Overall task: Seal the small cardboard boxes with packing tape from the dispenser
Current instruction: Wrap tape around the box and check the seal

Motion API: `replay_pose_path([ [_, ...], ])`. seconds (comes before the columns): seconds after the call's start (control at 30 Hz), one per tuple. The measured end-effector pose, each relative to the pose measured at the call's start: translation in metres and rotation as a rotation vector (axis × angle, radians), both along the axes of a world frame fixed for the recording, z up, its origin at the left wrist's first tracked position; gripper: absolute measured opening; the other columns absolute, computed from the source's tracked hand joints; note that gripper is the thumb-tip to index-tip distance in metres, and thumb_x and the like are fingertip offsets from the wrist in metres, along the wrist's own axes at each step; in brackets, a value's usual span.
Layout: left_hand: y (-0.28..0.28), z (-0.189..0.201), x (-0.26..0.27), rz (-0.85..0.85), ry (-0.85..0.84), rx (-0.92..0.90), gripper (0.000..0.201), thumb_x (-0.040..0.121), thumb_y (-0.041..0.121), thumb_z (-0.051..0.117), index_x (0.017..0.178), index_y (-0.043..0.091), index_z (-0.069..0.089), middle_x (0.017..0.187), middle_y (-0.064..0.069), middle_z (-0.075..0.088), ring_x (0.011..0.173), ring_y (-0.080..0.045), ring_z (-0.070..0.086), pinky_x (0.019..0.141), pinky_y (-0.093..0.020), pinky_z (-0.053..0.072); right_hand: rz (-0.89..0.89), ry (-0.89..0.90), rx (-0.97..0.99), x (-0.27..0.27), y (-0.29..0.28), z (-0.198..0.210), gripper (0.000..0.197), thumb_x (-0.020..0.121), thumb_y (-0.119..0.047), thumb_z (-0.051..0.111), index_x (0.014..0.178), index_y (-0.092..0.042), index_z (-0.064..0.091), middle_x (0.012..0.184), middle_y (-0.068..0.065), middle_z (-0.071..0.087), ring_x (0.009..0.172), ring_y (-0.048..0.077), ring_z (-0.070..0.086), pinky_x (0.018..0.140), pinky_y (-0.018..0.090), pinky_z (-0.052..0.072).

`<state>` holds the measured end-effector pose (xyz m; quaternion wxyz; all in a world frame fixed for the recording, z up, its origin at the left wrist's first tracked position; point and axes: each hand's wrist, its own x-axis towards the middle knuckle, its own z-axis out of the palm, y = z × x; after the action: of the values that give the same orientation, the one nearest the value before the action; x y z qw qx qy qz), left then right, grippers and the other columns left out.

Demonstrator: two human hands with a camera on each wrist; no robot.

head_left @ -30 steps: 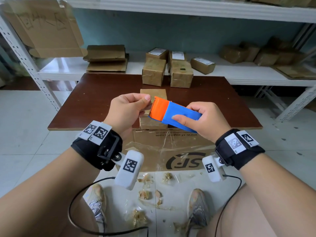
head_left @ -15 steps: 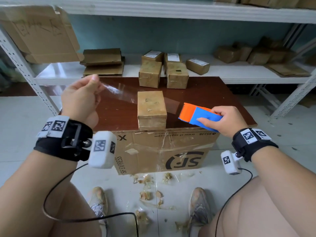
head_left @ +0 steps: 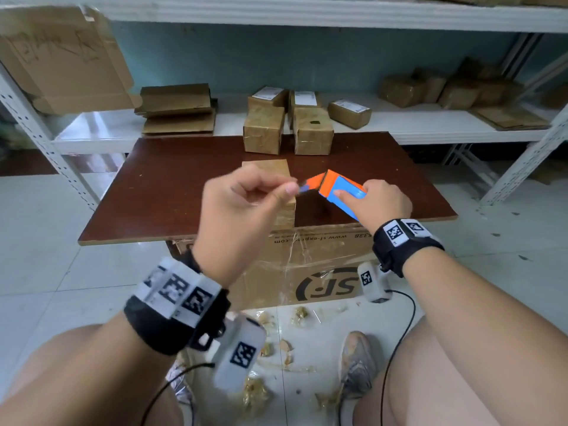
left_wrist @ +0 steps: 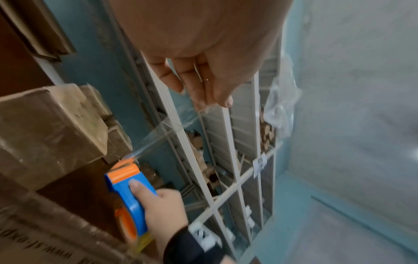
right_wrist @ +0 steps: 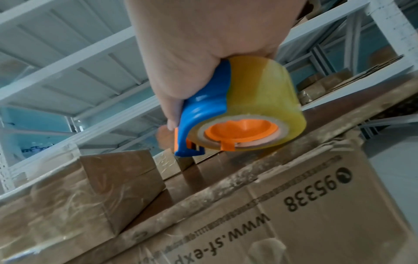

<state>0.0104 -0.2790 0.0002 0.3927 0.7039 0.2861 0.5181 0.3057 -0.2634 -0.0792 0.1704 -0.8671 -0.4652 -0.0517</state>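
room: white metal shelving (head_left: pixel 430 124) is running behind the desk, with flattened cardboard and taped boxes sitting on it
desk: dark brown board (head_left: pixel 172 186), lying on top of a big SF-printed carton (head_left: pixel 322 272)
small box: one cardboard box (head_left: pixel 267 167) is standing near the desk's front edge, mostly hidden behind the left hand in the head view
other boxes: two more (head_left: pixel 263 130) are standing side by side at the desk's back edge
dispenser: blue and orange tape dispenser (head_left: pixel 341 192) is hovering above the desk, just right of the small box, cutter end pointing at the left hand
right hand: right hand (head_left: pixel 381 204) is gripping the dispenser's blue body, index finger lying along the top; yellowish roll (right_wrist: pixel 260 100) is sitting under the palm
left hand: left hand (head_left: pixel 246 207) is pinching the tape end between thumb and fingertip, raised above the small box
tape: clear strip (left_wrist: pixel 162 132) is stretching taut from the cutter to the left hand's fingertips (left_wrist: pixel 224 100)
floor: tape scraps (head_left: pixel 282 348) are lying in front of the desk, between the person's shoes
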Motion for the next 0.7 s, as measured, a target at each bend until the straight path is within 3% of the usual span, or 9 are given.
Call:
replay_pose_path([
  [0.13,-0.014,-0.016,0.015,0.019,0.074,0.061,0.011,0.091,0.012,0.084,0.090,0.022,0.080,0.084,0.005,0.076,0.078,-0.014,0.071,0.071,-0.025,0.056,-0.053,-0.035,-0.029,-0.008,0.014,-0.001,0.064,0.091,-0.080,0.052,0.082,-0.017,0.059,0.069,0.002,0.054,0.068,0.029,0.056,0.054,0.031,0.031],
  [0.2,-0.014,-0.019,0.017,0.032,0.103,0.099,0.016,0.091,0.011,0.084,0.090,0.026,0.078,0.085,0.006,0.074,0.080,-0.015,0.070,0.072,-0.022,0.055,-0.064,-0.049,-0.037,-0.012,0.018,-0.001,0.064,0.092,-0.080,0.050,0.083,-0.017,0.059,0.068,0.002,0.053,0.068,0.028,0.057,0.058,0.032,0.036],
  [0.33,-0.009,-0.023,0.012,0.031,0.122,0.118,0.016,0.092,0.009,0.083,0.090,0.024,0.079,0.085,0.004,0.074,0.081,-0.018,0.070,0.072,-0.027,0.056,-0.060,-0.037,-0.035,-0.019,0.024,-0.003,0.062,0.093,-0.078,0.050,0.080,-0.018,0.055,0.067,0.001,0.051,0.065,0.027,0.054,0.062,0.035,0.037],
  [0.43,-0.011,-0.022,0.011,-0.025,0.140,0.136,0.016,0.091,0.005,0.083,0.090,0.021,0.080,0.082,0.004,0.070,0.081,-0.017,0.067,0.073,-0.017,0.050,-0.043,-0.025,-0.018,-0.024,0.028,0.000,0.060,0.094,-0.077,0.051,0.077,-0.019,0.051,0.067,0.000,0.051,0.063,0.026,0.051,0.063,0.036,0.037],
  [0.57,-0.010,-0.024,0.009,-0.048,0.167,0.132,0.011,0.091,0.004,0.083,0.091,0.014,0.081,0.082,0.002,0.069,0.080,-0.018,0.066,0.074,-0.018,0.049,-0.028,-0.017,-0.022,-0.026,0.025,0.001,0.060,0.094,-0.075,0.053,0.084,-0.016,0.056,0.074,0.004,0.055,0.072,0.031,0.055,0.068,0.038,0.041],
  [0.7,-0.016,-0.025,0.008,-0.074,0.211,0.163,0.007,0.090,0.004,0.082,0.091,0.011,0.081,0.082,0.004,0.067,0.079,-0.011,0.064,0.074,-0.013,0.047,-0.017,-0.035,-0.030,-0.026,0.023,-0.003,0.059,0.097,-0.072,0.052,0.082,-0.016,0.053,0.067,0.001,0.048,0.069,0.029,0.054,0.067,0.038,0.038],
])
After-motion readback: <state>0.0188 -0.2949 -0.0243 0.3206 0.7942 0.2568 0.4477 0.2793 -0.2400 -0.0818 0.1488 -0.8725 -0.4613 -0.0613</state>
